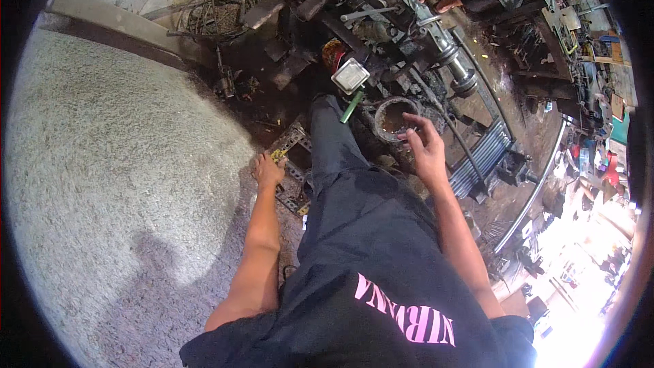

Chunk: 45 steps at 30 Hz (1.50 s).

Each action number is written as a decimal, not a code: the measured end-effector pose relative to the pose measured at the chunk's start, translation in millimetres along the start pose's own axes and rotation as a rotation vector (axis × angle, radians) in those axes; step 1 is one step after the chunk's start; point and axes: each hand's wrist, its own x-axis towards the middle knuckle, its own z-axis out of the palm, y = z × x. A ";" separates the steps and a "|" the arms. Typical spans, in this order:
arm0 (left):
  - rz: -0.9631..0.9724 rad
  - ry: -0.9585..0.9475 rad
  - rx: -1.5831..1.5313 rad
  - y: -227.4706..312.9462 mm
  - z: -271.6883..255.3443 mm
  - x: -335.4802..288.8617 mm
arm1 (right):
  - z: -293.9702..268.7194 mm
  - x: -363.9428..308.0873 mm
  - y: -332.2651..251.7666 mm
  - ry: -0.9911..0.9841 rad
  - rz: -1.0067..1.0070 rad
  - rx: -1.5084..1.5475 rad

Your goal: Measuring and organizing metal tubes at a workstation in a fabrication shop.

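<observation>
My left hand [270, 169] is at the edge of a dark perforated metal frame [294, 138] with yellow patches, low beside my leg. Its fingers and thumb close on the frame's yellow-marked corner. Raised in front of me, my right hand [428, 146] has its fingers apart and slightly bent, with nothing visible in them. It hovers by the rim of a round metal container [379, 125] with brownish contents. A square, pale metal tin [351, 76] stands beyond, and a green cylindrical handle [352, 107] sticks out below it.
A lathe-like machine with a shiny metal spindle [446, 51] stands ahead. A ribbed metal grate [484, 159] lies to the right, near a long curved pipe [538, 187]. Rough wall [129, 157] borders my left. Coiled cable [218, 10] lies far left. Another person's hand [448, 2] shows at the top.
</observation>
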 end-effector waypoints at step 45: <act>0.485 0.007 -0.101 111.0 -146.9 286.7 | 50.0 33.1 55.8 0.930 -0.235 0.509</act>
